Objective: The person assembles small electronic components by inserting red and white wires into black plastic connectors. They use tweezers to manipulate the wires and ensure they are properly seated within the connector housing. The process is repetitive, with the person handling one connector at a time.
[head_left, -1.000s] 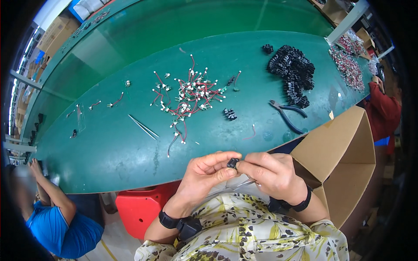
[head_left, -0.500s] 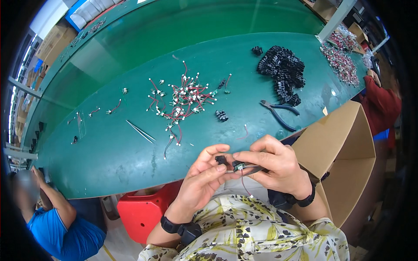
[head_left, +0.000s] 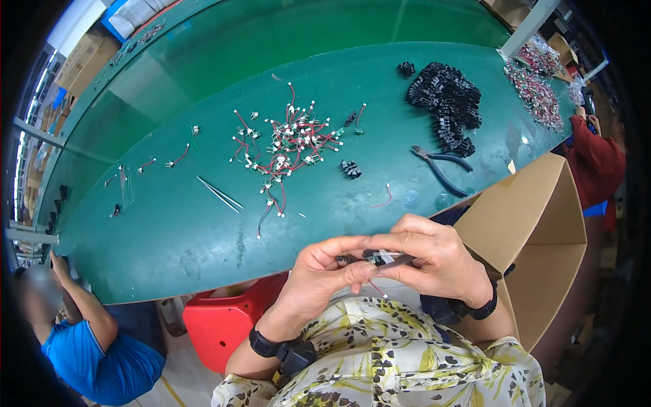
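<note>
In front of my body, at the table's front edge, both hands work close together. My left hand (head_left: 324,271) is closed, its thumb and fingers pinching a small black plastic part (head_left: 344,260). My right hand (head_left: 434,254) is closed around a dark, flat, elongated piece (head_left: 401,260) with a shiny light strip; fingers hide most of it, so its kind is unclear. Between the fingertips sits a small green circuit board (head_left: 373,258), and a thin wire (head_left: 378,289) with a white connector dangles below it. Which hand bears the board's weight I cannot tell.
On the green table (head_left: 169,244) lie a heap of wired circuit boards (head_left: 291,142), tweezers (head_left: 220,195), cutting pliers (head_left: 444,169) and a pile of black plastic parts (head_left: 444,105). An open cardboard box (head_left: 522,224) stands at right, a red stool (head_left: 224,325) at left. Two people sit nearby.
My left fingers have closed in toward my right hand, bringing the black part and the board closer together. The dangling wire now shows less. The view has shifted slightly.
</note>
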`<state>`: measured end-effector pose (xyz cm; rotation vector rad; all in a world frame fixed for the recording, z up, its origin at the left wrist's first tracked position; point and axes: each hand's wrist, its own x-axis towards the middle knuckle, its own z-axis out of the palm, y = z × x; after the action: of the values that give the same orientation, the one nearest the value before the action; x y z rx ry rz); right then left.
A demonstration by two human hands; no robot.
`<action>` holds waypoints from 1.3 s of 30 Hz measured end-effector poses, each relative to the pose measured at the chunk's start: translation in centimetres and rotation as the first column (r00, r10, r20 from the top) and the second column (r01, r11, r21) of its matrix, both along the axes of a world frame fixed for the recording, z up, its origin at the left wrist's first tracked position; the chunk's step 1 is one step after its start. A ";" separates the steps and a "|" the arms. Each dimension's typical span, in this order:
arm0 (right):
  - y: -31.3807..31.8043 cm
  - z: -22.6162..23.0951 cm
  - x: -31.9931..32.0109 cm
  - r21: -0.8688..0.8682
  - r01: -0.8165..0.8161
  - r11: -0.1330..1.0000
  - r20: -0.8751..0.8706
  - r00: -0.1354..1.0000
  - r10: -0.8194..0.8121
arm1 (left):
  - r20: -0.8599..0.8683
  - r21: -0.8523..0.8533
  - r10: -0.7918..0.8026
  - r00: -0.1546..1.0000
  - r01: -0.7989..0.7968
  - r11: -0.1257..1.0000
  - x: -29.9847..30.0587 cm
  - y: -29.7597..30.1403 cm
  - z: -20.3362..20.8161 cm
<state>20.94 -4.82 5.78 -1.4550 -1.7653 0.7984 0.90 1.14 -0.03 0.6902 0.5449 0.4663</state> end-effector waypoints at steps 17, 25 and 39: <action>-0.5 -0.7 -0.3 0.190 0.103 0.976 0.307 0.938 -0.158 | 0.000 0.109 0.130 0.991 -0.130 0.986 0.8 0.7 -0.7; -0.6 -0.8 -0.4 0.222 0.100 0.970 0.340 0.924 -0.173 | 0.002 0.168 0.148 0.989 -0.146 0.975 1.2 0.7 -0.9; -0.8 -2.7 -1.5 0.302 0.200 0.932 0.216 0.938 -0.272 | 0.048 0.304 0.267 0.962 -0.269 0.914 2.0 0.2 -0.8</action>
<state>19.47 -5.65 3.06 -1.5930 -1.7558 0.2336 2.89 1.36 -0.81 0.9177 0.5709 0.8233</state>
